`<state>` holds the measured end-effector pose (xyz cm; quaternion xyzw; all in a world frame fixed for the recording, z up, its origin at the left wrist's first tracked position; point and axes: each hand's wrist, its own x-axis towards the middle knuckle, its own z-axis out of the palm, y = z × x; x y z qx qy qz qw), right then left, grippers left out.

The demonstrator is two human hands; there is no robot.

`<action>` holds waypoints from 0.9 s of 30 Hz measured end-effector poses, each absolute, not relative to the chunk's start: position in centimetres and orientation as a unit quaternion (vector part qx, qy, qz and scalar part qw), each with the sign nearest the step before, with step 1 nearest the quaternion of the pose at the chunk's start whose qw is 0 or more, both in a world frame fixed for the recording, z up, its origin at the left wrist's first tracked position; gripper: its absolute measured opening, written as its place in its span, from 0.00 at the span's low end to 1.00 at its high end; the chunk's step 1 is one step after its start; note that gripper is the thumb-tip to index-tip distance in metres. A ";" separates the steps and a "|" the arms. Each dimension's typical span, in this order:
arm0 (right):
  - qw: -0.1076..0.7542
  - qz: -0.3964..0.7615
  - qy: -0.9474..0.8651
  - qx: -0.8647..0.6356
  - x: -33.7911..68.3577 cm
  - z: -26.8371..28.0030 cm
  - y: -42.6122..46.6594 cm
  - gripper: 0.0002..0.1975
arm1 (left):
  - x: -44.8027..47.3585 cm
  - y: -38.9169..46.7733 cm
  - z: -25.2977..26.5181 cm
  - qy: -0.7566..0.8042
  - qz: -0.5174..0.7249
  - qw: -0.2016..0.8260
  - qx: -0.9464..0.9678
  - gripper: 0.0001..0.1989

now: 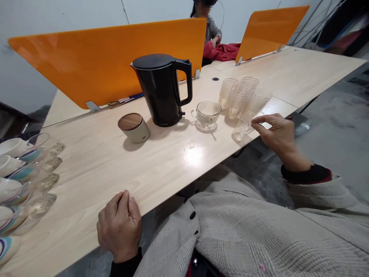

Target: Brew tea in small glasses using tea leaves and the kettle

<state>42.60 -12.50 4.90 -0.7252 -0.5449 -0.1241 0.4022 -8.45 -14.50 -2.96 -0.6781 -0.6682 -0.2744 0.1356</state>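
My right hand (275, 134) pinches the rim of a clear plastic cup (241, 130), with thumb and index finger together. This cup is close to the table's front edge, just in front of several stacks of clear cups (239, 100). To its left stands a ribbed glass coffee dripper (208, 113) with a side handle. My left hand (120, 225) rests closed on the front edge of the table, and nothing shows in its fingers. A black electric kettle (160, 92) and a light canister (135, 130) with a wooden lid stand farther back.
Several white cups (13, 165) with coloured bands and clear cups (43, 181) line the left side of the table (161, 161). Orange dividers (109, 57) run along the back. Behind them a person sits by red cloth (221, 51).
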 end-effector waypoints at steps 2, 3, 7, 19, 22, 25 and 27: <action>0.398 -0.122 -0.543 -0.729 42.5 5.0 -12.5 0.06 | -8.4 -14.5 -2.9 -0.673 -0.277 0.125 -0.674 0.14; 0.393 -0.117 -0.544 -0.732 42.4 5.0 -12.5 0.06 | -8.4 -14.5 -2.8 -0.675 -0.279 0.119 -0.673 0.13; 0.376 -0.102 -0.553 -0.737 41.9 4.6 -12.4 0.04 | -8.4 -14.5 -2.7 -0.673 -0.273 0.118 -0.677 0.14; 0.430 -0.171 -0.522 -0.716 41.1 5.7 -12.8 0.07 | -8.2 -14.5 -2.6 -0.671 -0.271 0.132 -0.677 0.14; 0.442 -0.238 -0.526 -0.686 40.0 6.8 -13.7 0.08 | -8.2 -14.5 -2.6 -0.670 -0.271 0.129 -0.679 0.13; 0.473 -0.276 -0.552 -0.629 37.7 7.8 -14.3 0.06 | -8.2 -14.6 -2.8 -0.654 -0.270 0.154 -0.690 0.14; 0.497 -0.246 -0.595 -0.582 35.3 8.1 -14.1 0.04 | -8.2 -14.7 -3.0 -0.637 -0.267 0.177 -0.701 0.14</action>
